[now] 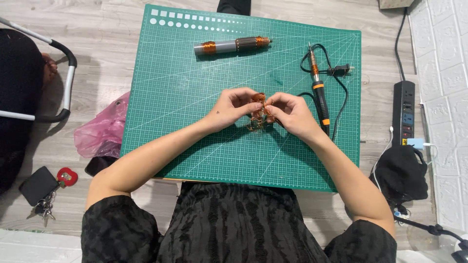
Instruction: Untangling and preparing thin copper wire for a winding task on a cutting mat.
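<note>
Head view looks straight down on a green cutting mat (195,126) with a pale grid, lying on a wood-grain floor. Both hands meet near the middle of the mat over a tangle of copper wire (258,114). The wire is thin, shiny and orange-brown, bunched in loose irregular loops, part of it rising between the hands and part hanging down onto the mat just near of them. The left hand (231,109) has its fingers curled closed, pinching the left side of the tangle at the fingertips; the right hand (290,114) does the same on the right side, fingers bent tight around the wire. At the far side of the mat lies a cylindrical motor rotor (233,45), grey at its left end with copper windings banded along it, well apart from the hands. To the right, a soldering iron (319,92) with an orange and black handle lies lengthwise beside the right hand, its black cord looping about it. Off the mat to the left sits a pink plastic bag (100,131), and near it a key bunch (46,187). A black power strip (403,112) lies on the floor at right.
</note>
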